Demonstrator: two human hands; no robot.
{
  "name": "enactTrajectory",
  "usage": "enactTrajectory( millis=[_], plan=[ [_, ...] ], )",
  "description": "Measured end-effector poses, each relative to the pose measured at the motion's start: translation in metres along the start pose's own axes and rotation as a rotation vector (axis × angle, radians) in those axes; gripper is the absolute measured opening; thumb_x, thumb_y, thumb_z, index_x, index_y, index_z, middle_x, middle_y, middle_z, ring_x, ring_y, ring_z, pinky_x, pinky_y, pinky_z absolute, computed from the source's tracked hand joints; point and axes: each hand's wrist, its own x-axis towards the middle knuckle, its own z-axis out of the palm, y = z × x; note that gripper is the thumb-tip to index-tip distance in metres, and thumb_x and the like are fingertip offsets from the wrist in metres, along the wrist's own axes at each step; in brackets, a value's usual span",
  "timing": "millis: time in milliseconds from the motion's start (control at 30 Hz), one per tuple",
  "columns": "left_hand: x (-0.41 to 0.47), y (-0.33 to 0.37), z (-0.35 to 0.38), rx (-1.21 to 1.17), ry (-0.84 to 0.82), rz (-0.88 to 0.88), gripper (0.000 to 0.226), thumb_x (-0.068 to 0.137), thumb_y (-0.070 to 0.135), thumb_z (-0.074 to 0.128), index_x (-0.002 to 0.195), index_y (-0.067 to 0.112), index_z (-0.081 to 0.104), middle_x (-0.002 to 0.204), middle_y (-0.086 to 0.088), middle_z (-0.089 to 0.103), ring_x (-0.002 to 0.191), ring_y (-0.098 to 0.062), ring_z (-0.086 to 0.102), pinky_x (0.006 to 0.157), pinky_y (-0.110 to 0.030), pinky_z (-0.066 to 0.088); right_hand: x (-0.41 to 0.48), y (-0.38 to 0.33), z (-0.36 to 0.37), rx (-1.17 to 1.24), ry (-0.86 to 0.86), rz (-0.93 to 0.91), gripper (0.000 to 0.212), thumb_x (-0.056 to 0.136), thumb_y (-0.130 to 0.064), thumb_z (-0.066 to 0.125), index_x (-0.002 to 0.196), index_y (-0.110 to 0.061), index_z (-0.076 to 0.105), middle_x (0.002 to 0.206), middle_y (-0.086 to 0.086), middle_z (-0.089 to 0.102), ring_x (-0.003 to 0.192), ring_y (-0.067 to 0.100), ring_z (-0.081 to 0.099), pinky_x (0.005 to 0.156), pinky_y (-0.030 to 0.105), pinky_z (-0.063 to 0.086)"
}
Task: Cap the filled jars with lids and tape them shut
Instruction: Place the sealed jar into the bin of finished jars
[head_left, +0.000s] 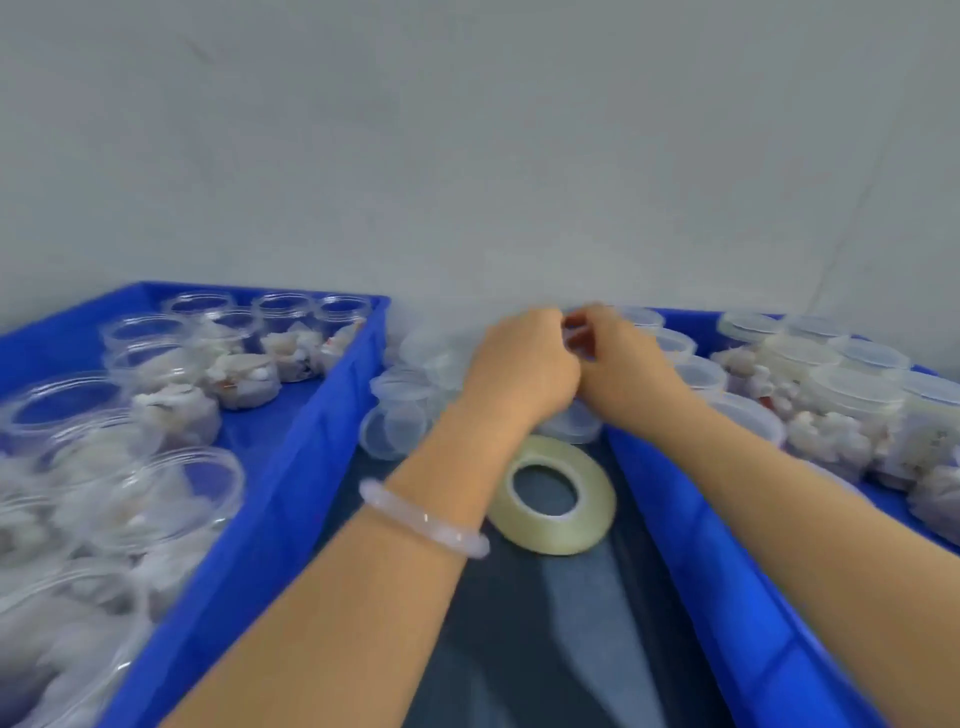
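Observation:
My left hand and my right hand meet knuckle to knuckle at the far middle of the table, all fingers curled. Between them they grip a small clear jar, mostly hidden and blurred by motion. A roll of clear tape lies flat on the dark table just below my left wrist, touching neither hand. Open jars filled with pale pieces stand in the left blue tray. Capped filled jars stand in the right blue tray.
Several loose clear lids lie piled on the table between the trays, under and behind my hands. A grey wall closes the back. A pale bangle sits on my left wrist.

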Motion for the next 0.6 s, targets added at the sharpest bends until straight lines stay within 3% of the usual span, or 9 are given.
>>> enactTrajectory(
  millis=[133, 233, 300, 333, 400, 467, 533, 600],
  plan=[
    [0.008, -0.05, -0.085, 0.232, 0.073, -0.147, 0.04, 0.089, 0.007, 0.047, 0.128, 0.008, 0.056, 0.13, -0.016, 0.058, 0.119, -0.032, 0.054, 0.095, -0.036, 0.044, 0.033, -0.076, 0.057, 0.232, -0.111, -0.082, 0.039, 0.088, -0.009, 0.051, 0.127, -0.008, 0.05, 0.113, 0.013, 0.064, 0.107, 0.029, 0.059, 0.073, 0.021, 0.036],
    [-0.008, -0.093, -0.13, 0.416, -0.02, -0.268, 0.032, 0.092, 0.009, 0.047, 0.122, 0.006, 0.059, 0.125, -0.017, 0.06, 0.111, -0.032, 0.057, 0.089, -0.035, 0.045, 0.033, -0.125, 0.101, 0.284, -0.281, -0.16, 0.034, 0.088, -0.01, 0.053, 0.122, -0.007, 0.053, 0.113, 0.015, 0.065, 0.099, 0.027, 0.058, 0.07, 0.021, 0.035],
    [-0.023, -0.121, -0.149, 0.562, -0.205, -0.349, 0.015, 0.091, 0.008, 0.05, 0.098, 0.011, 0.063, 0.109, -0.014, 0.064, 0.093, -0.027, 0.058, 0.083, -0.037, 0.047, 0.025, -0.147, 0.128, 0.228, -0.449, -0.248, 0.006, 0.088, -0.014, 0.057, 0.093, -0.013, 0.06, 0.091, 0.008, 0.066, 0.086, 0.021, 0.051, 0.07, 0.028, 0.038],
    [-0.031, -0.134, -0.156, 0.611, -0.322, -0.398, 0.013, 0.089, 0.006, 0.052, 0.087, 0.015, 0.061, 0.097, -0.01, 0.064, 0.084, -0.025, 0.057, 0.08, -0.038, 0.05, 0.02, -0.156, 0.138, 0.19, -0.545, -0.282, 0.013, 0.088, -0.018, 0.06, 0.075, -0.018, 0.056, 0.075, 0.001, 0.06, 0.082, 0.02, 0.048, 0.069, 0.031, 0.04],
    [-0.046, -0.156, -0.166, 0.595, -0.555, -0.509, 0.017, 0.082, 0.001, 0.057, 0.092, 0.013, 0.063, 0.083, -0.003, 0.061, 0.073, -0.017, 0.059, 0.066, -0.031, 0.053, 0.008, -0.165, 0.153, 0.087, -0.711, -0.304, 0.033, 0.084, -0.036, 0.066, 0.062, -0.023, 0.046, 0.062, -0.006, 0.048, 0.07, 0.018, 0.048, 0.066, 0.031, 0.037],
    [-0.057, -0.173, -0.17, 0.516, -0.71, -0.563, 0.031, 0.078, -0.002, 0.062, 0.106, 0.012, 0.063, 0.088, 0.003, 0.063, 0.074, -0.008, 0.059, 0.059, -0.019, 0.05, 0.002, -0.166, 0.165, -0.047, -0.747, -0.31, 0.04, 0.08, -0.054, 0.064, 0.064, -0.022, 0.047, 0.063, -0.007, 0.047, 0.063, 0.01, 0.044, 0.073, 0.033, 0.03],
    [-0.061, -0.188, -0.169, 0.455, -0.71, -0.57, 0.034, 0.079, -0.005, 0.062, 0.102, 0.021, 0.061, 0.091, 0.009, 0.066, 0.082, -0.008, 0.063, 0.057, -0.019, 0.052, 0.002, -0.163, 0.172, -0.095, -0.718, -0.306, 0.043, 0.083, -0.057, 0.059, 0.063, -0.021, 0.047, 0.063, -0.006, 0.047, 0.062, 0.007, 0.041, 0.078, 0.034, 0.026],
    [-0.06, -0.195, -0.162, 0.417, -0.6, -0.571, 0.03, 0.083, -0.007, 0.056, 0.09, 0.021, 0.065, 0.092, 0.002, 0.069, 0.087, -0.017, 0.069, 0.06, -0.026, 0.057, 0.001, -0.163, 0.17, -0.071, -0.71, -0.289, 0.043, 0.085, -0.054, 0.058, 0.061, -0.02, 0.047, 0.061, -0.006, 0.046, 0.06, 0.007, 0.041, 0.078, 0.032, 0.026]
  ],
)
